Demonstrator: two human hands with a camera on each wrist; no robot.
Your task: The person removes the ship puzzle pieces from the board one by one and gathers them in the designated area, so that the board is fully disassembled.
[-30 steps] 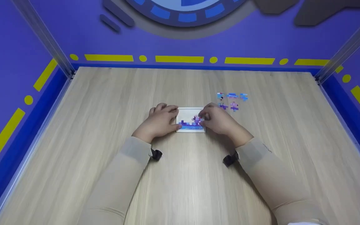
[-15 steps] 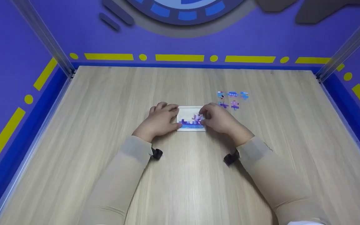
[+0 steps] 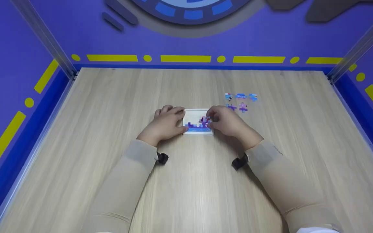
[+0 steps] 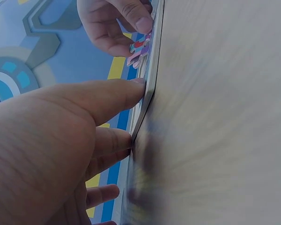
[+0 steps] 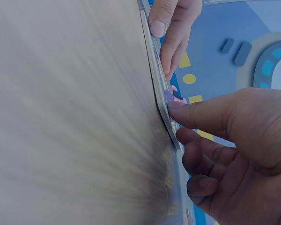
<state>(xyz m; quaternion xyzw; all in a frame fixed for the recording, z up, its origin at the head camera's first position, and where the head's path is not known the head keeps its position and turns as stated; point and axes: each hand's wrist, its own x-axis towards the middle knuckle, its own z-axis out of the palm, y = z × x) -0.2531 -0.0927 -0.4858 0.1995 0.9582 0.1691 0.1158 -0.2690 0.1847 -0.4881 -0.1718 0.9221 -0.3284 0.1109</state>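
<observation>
Wood-grain table (image 3: pixel 189 181), fills most of frame. Left hand (image 3: pixel 163 125), left of centre: spread wide. Right hand (image 3: pixel 228 121), right of centre: thumb and fingers narrow, pinching a piece. White tray (image 3: pixel 191 115) between them, mid-frame, left thumb and fingertips on its left edge. Blue-purple puzzle strip (image 3: pixel 197 128) along tray's lower part. Five loose pieces (image 3: pixel 241 96), upper right of centre. Pinched pink-purple piece (image 3: pixel 203 120), tray's right side.

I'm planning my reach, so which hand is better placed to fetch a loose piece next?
Probably the right hand: the loose pieces lie just beyond it, right of the white tray, though it is handling another piece. The left hand touches the tray's left edge, farther off.
</observation>
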